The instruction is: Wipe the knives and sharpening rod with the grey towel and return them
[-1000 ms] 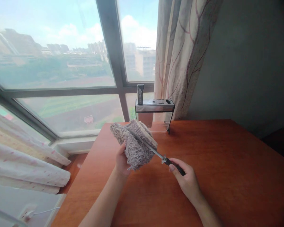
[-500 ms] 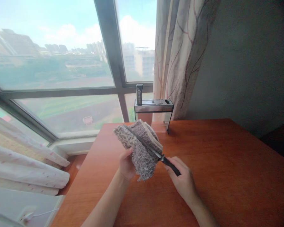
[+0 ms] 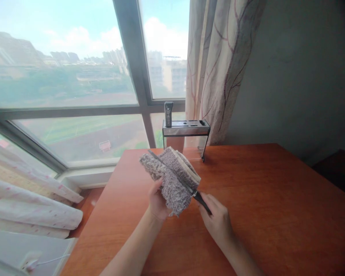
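1. a reddish-brown wooden bench (image 3: 261, 199) fills the lower right of the view, its top bare apart from a knife rack (image 3: 186, 132) standing at its far edge.
2. the rack is a metal box with slots on top, and one dark handle (image 3: 168, 114) sticks upright out of its left end.
3. behind the bench a large window (image 3: 74, 76) with a grey frame looks out over buildings, green ground and a cloudy sky.
4. a pale patterned curtain (image 3: 218, 69) hangs just right of the window, and a grey wall (image 3: 299, 76) stands to the right of it.
5. at the lower left lie folds of white fabric (image 3: 31, 207) dotted with pink.
6. the left hand (image 3: 157, 199) reaches up from below, fingers curled around the underside of a folded grey cloth (image 3: 172, 180), gripping it above the bench near its front left part.
7. the right hand (image 3: 217, 220) comes in from the lower right, clenched on the dark handle of a knife (image 3: 186, 186), thumb on top.
8. the knife's blade runs up and to the left, lying in the fold of the cloth, its tip showing near the cloth's far left edge.
9. the two hands are near each other but apart.
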Available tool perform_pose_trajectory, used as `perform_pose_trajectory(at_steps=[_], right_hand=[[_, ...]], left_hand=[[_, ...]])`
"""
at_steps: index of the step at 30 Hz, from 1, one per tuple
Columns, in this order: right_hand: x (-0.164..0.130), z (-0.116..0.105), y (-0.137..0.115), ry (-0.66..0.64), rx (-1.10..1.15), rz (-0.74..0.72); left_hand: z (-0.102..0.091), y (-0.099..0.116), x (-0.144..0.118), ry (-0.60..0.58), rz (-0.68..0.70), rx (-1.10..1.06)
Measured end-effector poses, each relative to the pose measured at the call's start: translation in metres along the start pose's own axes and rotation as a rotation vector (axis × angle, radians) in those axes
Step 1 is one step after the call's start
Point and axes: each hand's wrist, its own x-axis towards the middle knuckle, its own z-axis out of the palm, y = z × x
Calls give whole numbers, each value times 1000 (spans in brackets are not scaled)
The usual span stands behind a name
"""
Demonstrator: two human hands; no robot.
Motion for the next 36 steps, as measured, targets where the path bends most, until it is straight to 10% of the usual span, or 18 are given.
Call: perform_pose_trajectory(at_steps=[10, 20, 29, 36], right_hand=[[10, -14, -10, 0, 297, 289], [10, -11, -4, -79, 341, 340], [8, -4, -8, -396, 649, 581], [11, -8, -10, -457, 880, 795]], left_hand=[[9, 33, -4, 121, 264, 7], [6, 1, -3, 44, -14, 55], [10, 48, -4, 148, 379, -7], [5, 6, -2, 60, 41, 78]])
